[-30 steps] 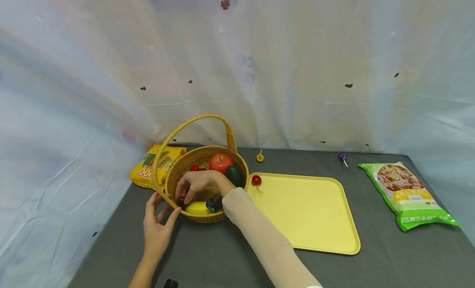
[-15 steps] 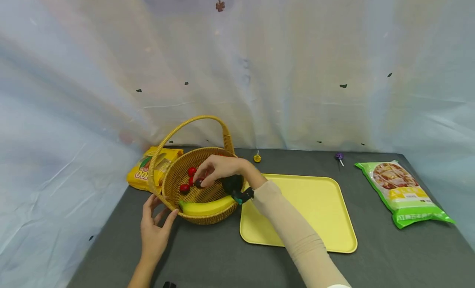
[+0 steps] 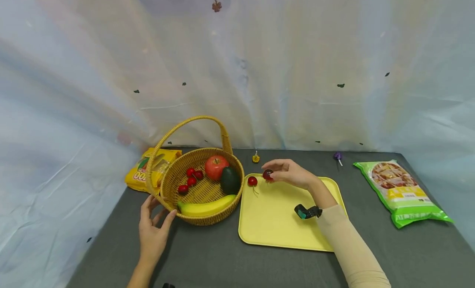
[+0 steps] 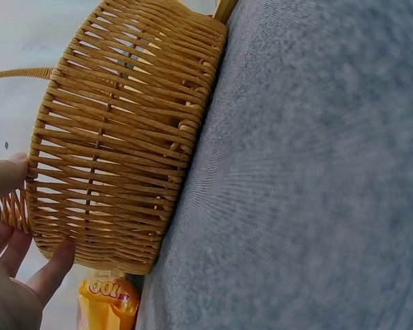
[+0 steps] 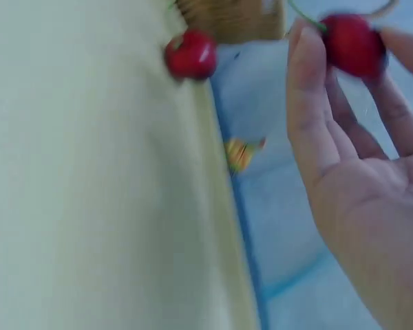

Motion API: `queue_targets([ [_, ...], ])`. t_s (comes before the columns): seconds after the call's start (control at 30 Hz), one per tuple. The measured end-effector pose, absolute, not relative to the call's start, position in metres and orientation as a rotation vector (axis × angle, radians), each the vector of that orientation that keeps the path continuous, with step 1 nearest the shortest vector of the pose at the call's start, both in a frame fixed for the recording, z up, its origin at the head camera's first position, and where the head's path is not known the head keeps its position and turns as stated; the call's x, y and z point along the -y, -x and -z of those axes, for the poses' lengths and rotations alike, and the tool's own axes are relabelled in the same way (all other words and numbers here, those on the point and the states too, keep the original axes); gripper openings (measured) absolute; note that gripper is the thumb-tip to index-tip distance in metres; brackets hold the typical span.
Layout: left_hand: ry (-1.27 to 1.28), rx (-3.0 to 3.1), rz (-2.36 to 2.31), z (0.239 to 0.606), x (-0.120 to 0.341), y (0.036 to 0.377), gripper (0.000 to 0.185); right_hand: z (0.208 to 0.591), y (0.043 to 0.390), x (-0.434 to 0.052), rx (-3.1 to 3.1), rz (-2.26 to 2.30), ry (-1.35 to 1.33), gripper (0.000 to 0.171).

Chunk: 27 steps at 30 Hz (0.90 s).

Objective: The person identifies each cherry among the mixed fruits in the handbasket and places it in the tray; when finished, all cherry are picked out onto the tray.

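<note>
My right hand (image 3: 291, 174) pinches a dark red cherry (image 5: 354, 45) by its sides, over the far edge of the yellow tray (image 3: 274, 222). Beside it, another cherry (image 3: 252, 181) with a stem lies on the tray. At the left, my left hand (image 3: 153, 234) grips the rim of the wicker basket (image 4: 117, 137) near the foot of its handle, thumb and fingers on the wickerwork. Inside the basket are several cherries (image 3: 191, 181), a red apple (image 3: 216, 167), a dark green avocado (image 3: 230, 180) and a banana (image 3: 208, 207).
Behind the basket lies a yellow snack bag (image 3: 148, 168). A small yellow-wrapped lollipop (image 3: 256, 158) and a purple lollipop (image 3: 337, 156) lie near the back edge. The green food bag (image 3: 402, 191) is on the right, and a pale curtain (image 3: 259, 73) hangs behind.
My right hand has picked a cherry out of the basket and carried it right, over the tray. The left hand has stayed at the basket rim.
</note>
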State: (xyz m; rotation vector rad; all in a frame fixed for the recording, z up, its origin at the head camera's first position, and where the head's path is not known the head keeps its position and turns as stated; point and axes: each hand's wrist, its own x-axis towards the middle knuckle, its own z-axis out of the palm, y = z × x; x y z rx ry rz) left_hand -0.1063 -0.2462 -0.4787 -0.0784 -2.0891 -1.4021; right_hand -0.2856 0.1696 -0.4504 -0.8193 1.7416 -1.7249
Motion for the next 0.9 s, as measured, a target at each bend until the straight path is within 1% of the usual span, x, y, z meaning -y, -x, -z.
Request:
queue_targets([
  [0.13, 0.086, 2.084, 1.408, 0.479, 0.247, 0.106, 0.079, 0.462, 0.282, -0.186, -1.828, 1.737, 0.742, 0.042],
  [0.3, 0.112, 2.072, 1.41, 0.479, 0.247, 0.106, 0.08, 0.466, 0.28, -0.188, -1.969, 1.634, 0.708, 0.047],
  [0.47, 0.103, 2.077, 1.399, 0.476, 0.245, 0.106, 0.079, 0.47, 0.28, -0.18, -2.078, 1.61, 0.781, 0.041],
  [0.6, 0.095, 2.079, 1.392, 0.464, 0.237, 0.101, 0.075, 0.474, 0.28, -0.174, -2.1, 1.603, 0.826, 0.036],
  [0.73, 0.118, 2.071, 1.381, 0.452, 0.229, 0.096, 0.073, 0.477, 0.278, -0.171, -2.159, 1.565, 0.844, 0.039],
  [0.83, 0.131, 2.069, 1.371, 0.449, 0.227, 0.095, 0.073, 0.478, 0.277, -0.169, -2.216, 1.554, 0.853, 0.04],
  [0.9, 0.127, 2.07, 1.371, 0.45, 0.228, 0.095, 0.073, 0.479, 0.277, -0.168, -2.245, 1.548, 0.859, 0.038],
])
